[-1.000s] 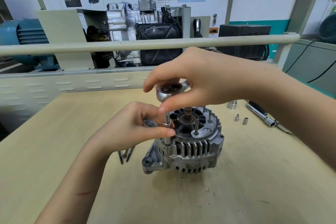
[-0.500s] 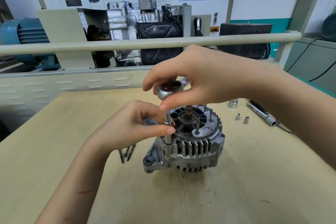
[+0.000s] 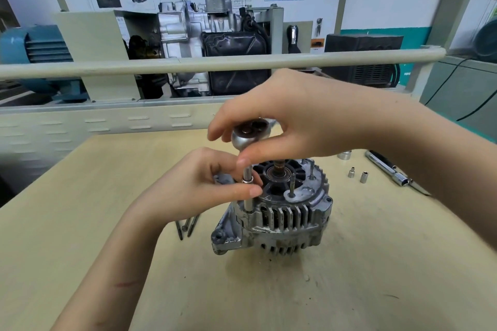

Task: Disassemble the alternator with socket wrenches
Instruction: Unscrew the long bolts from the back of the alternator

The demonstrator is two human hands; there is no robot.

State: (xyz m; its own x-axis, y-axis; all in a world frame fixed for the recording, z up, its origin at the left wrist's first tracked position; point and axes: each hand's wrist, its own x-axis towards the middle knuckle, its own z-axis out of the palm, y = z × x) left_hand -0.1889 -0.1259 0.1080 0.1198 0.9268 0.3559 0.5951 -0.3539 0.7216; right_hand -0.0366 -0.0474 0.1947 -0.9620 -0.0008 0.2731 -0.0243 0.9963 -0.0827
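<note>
Fingertips point(image 3: 254, 191) of my left hand point(image 3: 199, 185) pinch the socket extension point(image 3: 248, 191) to keep it straight on the alternator point(image 3: 277, 212) mid-table, while my right hand point(image 3: 293, 121) curls round the ratchet head point(image 3: 251, 134) to spin it.

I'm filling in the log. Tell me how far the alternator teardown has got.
Done: three long bolts lie loose on the table. In hand: right hand grips the wrench, left hand pinches its shaft. Left: the alternator is unopened.
</note>
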